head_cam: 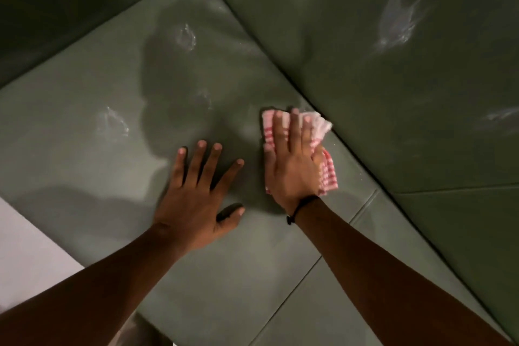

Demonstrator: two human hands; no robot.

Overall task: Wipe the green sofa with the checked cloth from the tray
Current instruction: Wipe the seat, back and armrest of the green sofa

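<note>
The green sofa fills the head view, with its seat cushion in the middle and its backrest at the upper right. My right hand lies flat on the red-and-white checked cloth, pressing it onto the seat close to the crease under the backrest. The cloth is folded, and its edges show beyond my fingertips and past the right side of my hand. My left hand rests palm down on the seat just left of the cloth, fingers spread, holding nothing. The tray is out of sight.
Pale smears mark the seat cushion and the backrest. A seam divides this cushion from the one to the right. The dark armrest rises at the upper left. Pale floor shows at the lower left.
</note>
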